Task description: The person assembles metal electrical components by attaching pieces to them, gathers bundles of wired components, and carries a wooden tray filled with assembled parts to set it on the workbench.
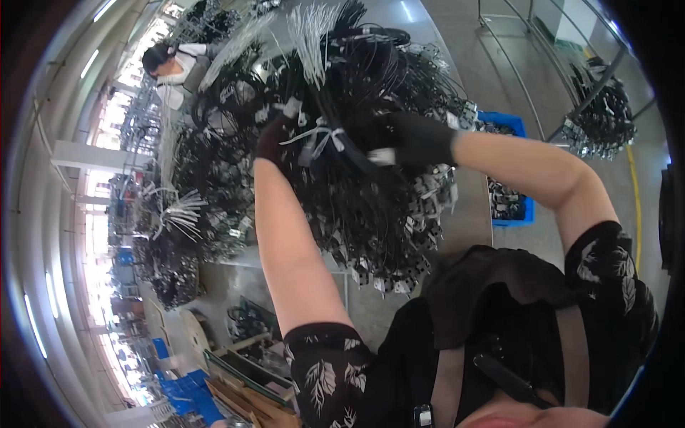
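Observation:
A thick bundle of black cables [360,167], bound with a white tie [330,135], lies on a big heap of similar cables on the table [471,214]. Its pale wire ends [312,43] fan out at the far side. My left hand [275,137], in a dark glove, is closed at the bundle's left side beside a small whitish piece [291,107]; what its fingers hold is lost among the cables. From the right, my right hand [421,139], gloved in black, reaches the bundle. Its fingers blur into the dark cables, with a white piece [382,155] just below them.
Metal connector ends [389,274] hang over the table's near edge. A blue crate [528,207] with small parts stands to the right. Farther right, more cables [603,107] hang on a metal rack. Another person [182,68] is at the far left.

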{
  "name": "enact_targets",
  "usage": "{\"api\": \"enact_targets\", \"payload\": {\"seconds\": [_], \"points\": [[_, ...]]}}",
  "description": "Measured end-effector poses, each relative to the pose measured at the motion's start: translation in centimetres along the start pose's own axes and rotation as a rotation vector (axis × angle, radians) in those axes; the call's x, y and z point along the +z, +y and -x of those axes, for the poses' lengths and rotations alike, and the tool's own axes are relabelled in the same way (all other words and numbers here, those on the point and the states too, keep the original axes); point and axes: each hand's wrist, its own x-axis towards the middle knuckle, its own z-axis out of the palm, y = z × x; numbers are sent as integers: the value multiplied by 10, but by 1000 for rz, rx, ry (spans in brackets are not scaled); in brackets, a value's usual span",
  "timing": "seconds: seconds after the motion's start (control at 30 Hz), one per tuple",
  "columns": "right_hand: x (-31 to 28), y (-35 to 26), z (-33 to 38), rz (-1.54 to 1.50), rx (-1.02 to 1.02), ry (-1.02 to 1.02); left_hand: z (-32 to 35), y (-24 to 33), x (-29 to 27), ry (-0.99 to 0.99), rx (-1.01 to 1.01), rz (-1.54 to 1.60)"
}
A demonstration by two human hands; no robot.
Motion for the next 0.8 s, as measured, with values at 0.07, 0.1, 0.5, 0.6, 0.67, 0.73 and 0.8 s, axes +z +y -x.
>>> {"api": "enact_targets", "payload": {"seconds": [0.07,0.1,0.5,0.6,0.67,0.73,0.8], "points": [[11,12,49,268,-1,162,-22,-10,-2,10,74,-115],[23,21,65,436,-60,266,-22,-8,4,4,72,-107],[20,55,57,404,-159,320,191,-150,36,396,843,-432],[14,42,47,406,-227,314,250,-195,112,140,1062,-924],[9,42,41,407,-343,364,240,-221,134,299,1149,-867],[1,51,32,389,-334,374,220,-222,153,358,1205,-816],[5,58,18,283,-318,369,193,-224,148,390,1207,-897]]}}
